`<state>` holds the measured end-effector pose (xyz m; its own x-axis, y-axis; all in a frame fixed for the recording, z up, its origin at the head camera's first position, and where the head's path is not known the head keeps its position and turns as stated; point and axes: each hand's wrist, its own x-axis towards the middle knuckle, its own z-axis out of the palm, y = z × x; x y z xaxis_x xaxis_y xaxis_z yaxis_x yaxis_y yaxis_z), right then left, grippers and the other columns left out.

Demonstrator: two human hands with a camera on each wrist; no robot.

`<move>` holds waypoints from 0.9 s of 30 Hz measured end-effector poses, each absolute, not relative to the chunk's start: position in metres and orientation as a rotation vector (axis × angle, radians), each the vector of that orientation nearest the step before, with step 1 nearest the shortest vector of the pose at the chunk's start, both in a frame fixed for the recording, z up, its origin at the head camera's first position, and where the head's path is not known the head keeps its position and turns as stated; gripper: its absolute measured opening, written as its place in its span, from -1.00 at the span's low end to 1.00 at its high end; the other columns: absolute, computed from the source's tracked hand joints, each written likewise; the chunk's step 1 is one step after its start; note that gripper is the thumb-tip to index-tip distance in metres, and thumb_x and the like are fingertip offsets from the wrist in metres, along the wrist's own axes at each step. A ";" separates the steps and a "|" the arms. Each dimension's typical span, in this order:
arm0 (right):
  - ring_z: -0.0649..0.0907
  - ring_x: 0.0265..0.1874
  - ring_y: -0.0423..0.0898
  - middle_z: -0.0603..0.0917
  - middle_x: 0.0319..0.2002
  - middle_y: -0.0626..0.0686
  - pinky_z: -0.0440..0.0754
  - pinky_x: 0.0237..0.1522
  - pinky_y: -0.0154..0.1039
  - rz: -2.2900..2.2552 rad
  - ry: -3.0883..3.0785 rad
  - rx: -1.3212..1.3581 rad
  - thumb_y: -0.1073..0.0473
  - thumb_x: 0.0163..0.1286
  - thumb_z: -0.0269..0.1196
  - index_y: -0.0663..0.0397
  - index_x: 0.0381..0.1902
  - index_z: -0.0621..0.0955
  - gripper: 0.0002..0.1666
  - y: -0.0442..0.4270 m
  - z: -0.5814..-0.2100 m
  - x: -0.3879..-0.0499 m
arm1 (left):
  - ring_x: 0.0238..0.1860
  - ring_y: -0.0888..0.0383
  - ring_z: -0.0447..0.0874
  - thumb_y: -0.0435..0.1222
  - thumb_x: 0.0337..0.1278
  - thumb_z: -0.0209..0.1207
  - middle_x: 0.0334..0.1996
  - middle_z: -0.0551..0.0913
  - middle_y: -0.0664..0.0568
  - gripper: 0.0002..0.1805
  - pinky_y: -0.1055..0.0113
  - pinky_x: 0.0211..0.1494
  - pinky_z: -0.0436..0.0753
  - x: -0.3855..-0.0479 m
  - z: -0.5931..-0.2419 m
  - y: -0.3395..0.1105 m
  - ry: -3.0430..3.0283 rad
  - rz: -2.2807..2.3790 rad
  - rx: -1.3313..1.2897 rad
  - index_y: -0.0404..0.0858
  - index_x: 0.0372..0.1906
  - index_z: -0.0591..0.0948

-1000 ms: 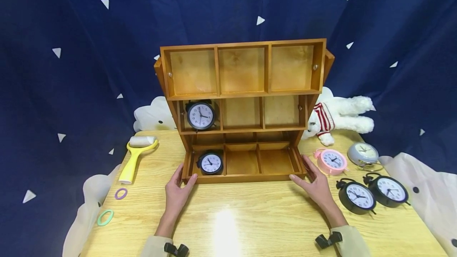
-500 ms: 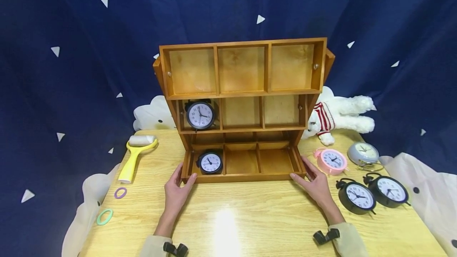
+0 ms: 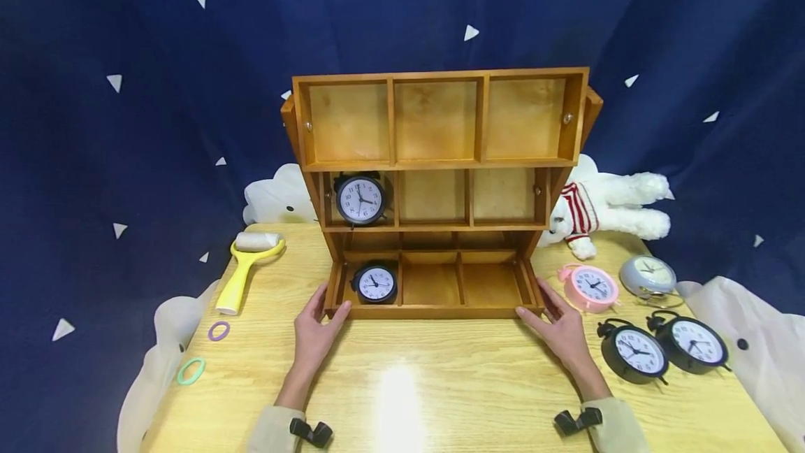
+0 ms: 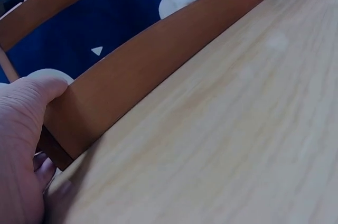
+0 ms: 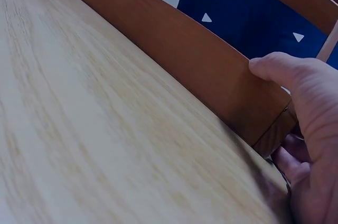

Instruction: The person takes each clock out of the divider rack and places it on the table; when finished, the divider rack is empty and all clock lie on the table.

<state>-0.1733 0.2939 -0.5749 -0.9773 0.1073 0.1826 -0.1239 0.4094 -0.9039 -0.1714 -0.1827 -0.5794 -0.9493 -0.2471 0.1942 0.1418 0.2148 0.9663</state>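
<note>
A three-tier wooden shelf (image 3: 440, 313) stands on the table, each tier split into three compartments. My left hand (image 3: 314, 333) grips its lower left front corner, thumb over the front edge and fingers along the side. My right hand (image 3: 566, 338) holds the lower right front corner the same way. One black clock (image 3: 376, 284) lies in the bottom left compartment, another black clock (image 3: 360, 200) in the middle tier's left one. Both wrist views show a thumb on the front board (image 4: 127, 71), with the other fingers partly hidden behind the corner.
On the right lie a pink clock (image 3: 591, 288), a grey clock (image 3: 648, 275), two black clocks (image 3: 635, 353) and a white plush toy (image 3: 622, 208). A yellow-handled roller (image 3: 237, 284), a purple ring (image 3: 219, 331) and a green ring (image 3: 191, 371) are on the left.
The head view has shifted slightly, so the scene sits a little further right. Both hands keep their hold on the shelf's corners.
</note>
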 end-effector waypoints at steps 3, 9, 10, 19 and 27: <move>0.44 0.44 -0.01 0.42 0.50 0.24 0.42 0.13 -0.75 1.580 -2.447 -0.006 0.19 0.31 0.53 0.04 0.57 0.39 -0.07 0.295 -0.574 -0.171 | 0.43 -0.20 0.47 -0.29 0.23 0.47 0.39 0.52 -0.32 -0.26 0.10 0.49 0.45 -0.175 -0.574 -0.181 -2.158 -1.828 0.090 -0.40 0.45 0.47; 0.44 0.44 0.00 0.42 0.49 0.27 0.40 0.13 -0.76 1.541 -2.455 0.018 0.20 0.33 0.51 0.01 0.58 0.38 -0.08 0.296 -0.574 -0.171 | 0.33 -0.16 0.60 -0.46 0.23 0.41 0.28 0.62 -0.33 -0.43 0.18 0.41 0.59 -0.173 -0.544 -0.171 -1.875 -1.797 0.022 -0.45 0.34 0.56; 0.44 0.44 -0.02 0.42 0.50 0.25 0.39 0.13 -0.76 1.548 -2.457 0.026 0.20 0.33 0.51 0.00 0.58 0.38 -0.08 0.295 -0.574 -0.171 | 0.30 -0.15 0.63 -0.51 0.23 0.39 0.25 0.63 -0.36 -0.46 0.20 0.38 0.62 -0.172 -0.535 -0.169 -1.814 -1.775 -0.003 -0.47 0.31 0.58; 0.37 0.48 0.23 0.34 0.55 0.24 0.35 0.14 -0.77 1.590 -2.471 0.036 0.18 0.37 0.48 0.03 0.60 0.35 -0.09 0.295 -0.578 -0.171 | 0.32 -0.08 0.61 -0.60 0.25 0.29 0.27 0.61 -0.37 -0.47 0.25 0.41 0.59 -0.178 -0.460 -0.148 -1.756 -1.677 -0.176 -0.51 0.33 0.54; 0.38 0.47 0.22 0.35 0.55 0.20 0.35 0.15 -0.77 1.564 -2.476 0.041 0.15 0.38 0.48 0.00 0.60 0.35 -0.09 0.294 -0.579 -0.172 | 0.44 -0.07 0.49 -0.47 0.22 0.41 0.41 0.53 -0.21 -0.30 0.13 0.51 0.50 -0.201 -0.430 -0.142 -1.900 -1.604 -0.239 -0.38 0.46 0.46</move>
